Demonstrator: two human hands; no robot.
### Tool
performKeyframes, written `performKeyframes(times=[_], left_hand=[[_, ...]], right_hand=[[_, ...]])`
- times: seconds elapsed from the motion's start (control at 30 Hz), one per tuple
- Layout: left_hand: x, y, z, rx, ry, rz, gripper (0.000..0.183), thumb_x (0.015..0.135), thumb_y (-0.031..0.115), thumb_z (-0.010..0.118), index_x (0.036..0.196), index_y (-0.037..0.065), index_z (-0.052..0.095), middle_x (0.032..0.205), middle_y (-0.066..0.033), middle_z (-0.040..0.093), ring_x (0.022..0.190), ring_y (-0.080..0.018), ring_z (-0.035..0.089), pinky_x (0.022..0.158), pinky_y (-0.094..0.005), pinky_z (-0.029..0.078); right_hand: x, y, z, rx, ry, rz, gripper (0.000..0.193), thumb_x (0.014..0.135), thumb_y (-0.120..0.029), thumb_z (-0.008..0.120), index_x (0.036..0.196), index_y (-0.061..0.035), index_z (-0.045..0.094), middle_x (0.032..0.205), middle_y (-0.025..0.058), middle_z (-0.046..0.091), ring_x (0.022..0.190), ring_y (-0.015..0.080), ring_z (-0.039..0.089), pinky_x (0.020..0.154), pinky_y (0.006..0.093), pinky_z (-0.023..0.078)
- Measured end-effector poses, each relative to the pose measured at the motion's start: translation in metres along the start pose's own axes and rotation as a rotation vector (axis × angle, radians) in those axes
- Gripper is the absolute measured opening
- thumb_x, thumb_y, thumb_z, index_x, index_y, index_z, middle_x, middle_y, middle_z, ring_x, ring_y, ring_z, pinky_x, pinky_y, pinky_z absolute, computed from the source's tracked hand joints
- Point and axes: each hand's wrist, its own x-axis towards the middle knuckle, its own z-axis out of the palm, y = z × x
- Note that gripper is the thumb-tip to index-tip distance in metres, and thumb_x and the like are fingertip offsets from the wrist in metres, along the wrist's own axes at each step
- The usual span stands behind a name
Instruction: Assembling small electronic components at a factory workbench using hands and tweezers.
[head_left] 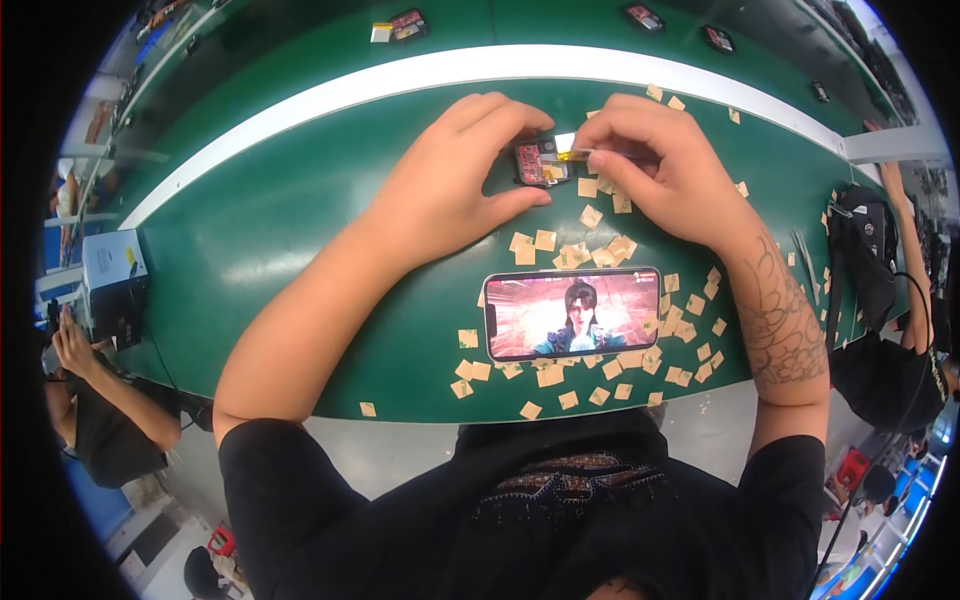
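Observation:
My left hand [450, 170] steadies a small black device casing [522, 178] between thumb and fingers. Inside the casing shows a red circuit board [533, 158]. A white flat piece [566, 142] with a yellow strip lies at its right edge, close to my right fingertips. My right hand [660, 165] is closed in a pinch on slim metal tweezers [622, 155], whose tips reach toward the yellow strip. The exact contact at the tips is too small to make out.
Below my hands a phone [575, 315] lies playing a video, among many small tan paper squares [550, 375]. Other tweezers [806, 262] and a black bag [865, 250] are at the right. Similar devices [408, 24] lie beyond the white divider [480, 62]. Other people sit at both sides.

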Motion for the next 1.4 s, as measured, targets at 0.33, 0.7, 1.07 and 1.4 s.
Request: performKeyframes(times=[0.33, 0.7, 1.07, 1.4], left_hand=[[0.001, 0.007, 0.002, -0.032, 0.011, 0.036, 0.06, 0.076, -0.001, 0.091, 0.13, 0.005, 0.065, 0.111, -0.0096, 0.068, 0.1, -0.0259, 0.069, 0.085, -0.0357, 0.058], [0.0, 0.009, 0.005, -0.078, 0.033, 0.004, 0.056, 0.077, 0.001, 0.093, 0.126, 0.004, 0.065, 0.112, -0.0081, 0.07, 0.095, -0.0219, 0.069, 0.081, -0.0318, 0.056], [0.0, 0.007, 0.004, -0.052, 0.016, 0.012, 0.059, 0.079, 0.004, 0.093, 0.13, 0.005, 0.064, 0.113, -0.008, 0.07, 0.095, -0.0216, 0.069, 0.082, -0.0327, 0.056], [-0.001, 0.008, 0.001, -0.01, 0.007, 0.012, 0.058, 0.079, 0.005, 0.092, 0.13, 0.005, 0.064, 0.112, -0.0088, 0.069, 0.097, -0.0226, 0.069, 0.083, -0.034, 0.057]], right_hand=[[-0.006, -0.031, 0.012, -0.66, -0.01, -0.129, 0.011, 0.091, -0.005, 0.075, 0.101, -0.0039, 0.07, 0.091, 0.0103, 0.066, 0.08, 0.0368, 0.068, 0.068, 0.0448, 0.054], [-0.003, -0.006, 0.013, -0.204, 0.043, 0.007, 0.01, 0.094, 0.002, 0.071, 0.104, -0.0008, 0.071, 0.094, 0.0101, 0.07, 0.085, 0.0255, 0.072, 0.074, 0.0355, 0.058], [-0.001, 0.003, -0.012, -0.186, -0.116, -0.163, 0.006, 0.1, -0.005, 0.07, 0.103, 0.0001, 0.07, 0.092, 0.0108, 0.066, 0.078, 0.0251, 0.065, 0.069, 0.0353, 0.05], [0.001, -0.01, -0.009, -0.406, -0.139, 0.01, 0.019, 0.096, -0.019, 0.077, 0.098, -0.0041, 0.065, 0.09, 0.012, 0.065, 0.084, 0.0337, 0.065, 0.076, 0.0436, 0.052]])
